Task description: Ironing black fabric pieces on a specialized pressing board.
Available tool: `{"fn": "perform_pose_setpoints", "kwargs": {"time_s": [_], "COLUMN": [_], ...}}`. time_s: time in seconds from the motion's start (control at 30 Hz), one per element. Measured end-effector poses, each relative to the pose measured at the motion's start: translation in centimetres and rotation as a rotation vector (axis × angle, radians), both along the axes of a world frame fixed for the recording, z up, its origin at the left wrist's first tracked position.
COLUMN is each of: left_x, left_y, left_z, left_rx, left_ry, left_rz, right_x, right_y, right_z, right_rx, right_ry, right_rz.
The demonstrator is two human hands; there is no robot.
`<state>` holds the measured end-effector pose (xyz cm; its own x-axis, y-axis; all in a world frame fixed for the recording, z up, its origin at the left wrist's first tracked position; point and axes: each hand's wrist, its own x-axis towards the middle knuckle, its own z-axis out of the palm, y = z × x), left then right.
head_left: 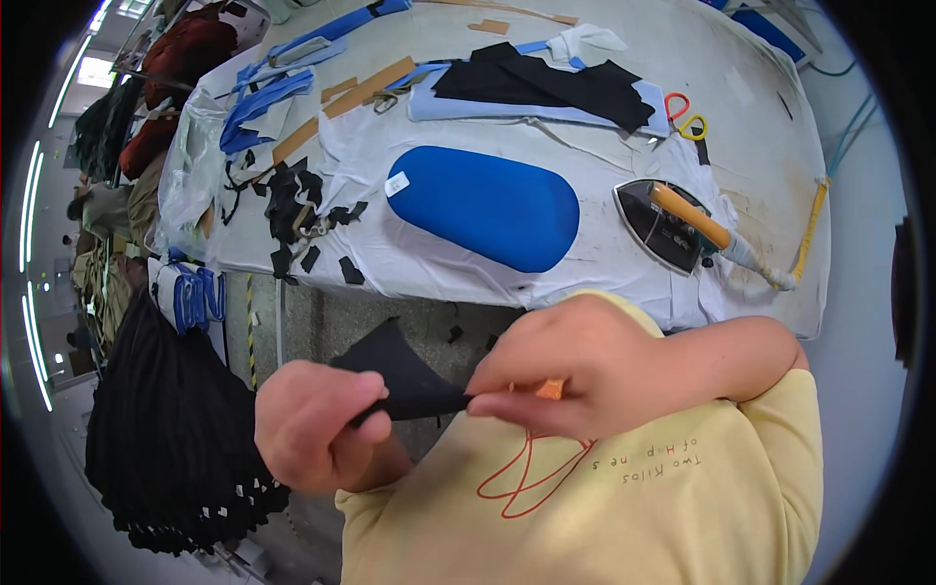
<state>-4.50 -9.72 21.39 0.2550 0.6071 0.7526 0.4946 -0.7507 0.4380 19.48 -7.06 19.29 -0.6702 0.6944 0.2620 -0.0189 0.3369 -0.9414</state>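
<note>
Cloth (414, 375), black, is held up off the bench (751, 127), just in front of its near edge and above the floor (322, 322). Left hand (317, 424) clamps the cloth's left end, thumb on top; its other fingers curl under, tips partly hidden. Right hand (575, 366) pinches the right end, thumb and forefinger together on it. Cloth's underside can't be seen; its lower edge is dark and hard to trace. Orange patch (549, 389) behind the right fingers, mostly covered, can't tell what.

Blue pad (487, 210) lies along the near edge, mid-bench, whole outline visible. Iron (673, 224) lies toward the right near corner, handle wrap running toward the right edge; part of its body is under the handle. White cover shows between pad and iron, a fair gap. Scissors (693, 127) sit beyond the iron, blades hard to make out. Black strips (546, 83) overlap on a pale blue board (424, 102) toward the far edge, hiding much of it. Scraps (292, 200) crowd the left near corner, piled, can't count. Far edge is partly cut off by the frame top. Floor shows between near edge and hands; black garments (166, 419) hang left of it.
</note>
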Motion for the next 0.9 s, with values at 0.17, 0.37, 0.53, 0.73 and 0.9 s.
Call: {"fn": "perform_pose_setpoints", "kwargs": {"time_s": [0.17,0.37,0.53,0.73,0.9], "left_x": [4.4,6.3,6.8,6.9,6.5], "left_y": [5.9,12.6,14.9,15.4,15.1], "left_z": [-5.6,-18.8,-21.5,-21.7,-21.0], "left_rx": [-0.568,-0.562,-0.311,-0.340,-0.314], "left_ry": [0.011,0.112,0.294,0.326,0.424], "left_rz": [0.231,0.220,0.279,0.347,0.316], "right_x": [1.5,1.3,1.6,3.1,3.4], "right_y": [3.3,7.1,8.9,9.8,9.2], "right_z": [-3.5,-14.3,-16.9,-18.0,-19.3], "right_rx": [-0.534,-0.104,0.181,0.752,0.772], "right_ry": [-0.260,-0.661,-0.953,-0.672,-0.716], "right_rz": [-0.149,-0.510,-0.550,-0.356,-0.280]}}
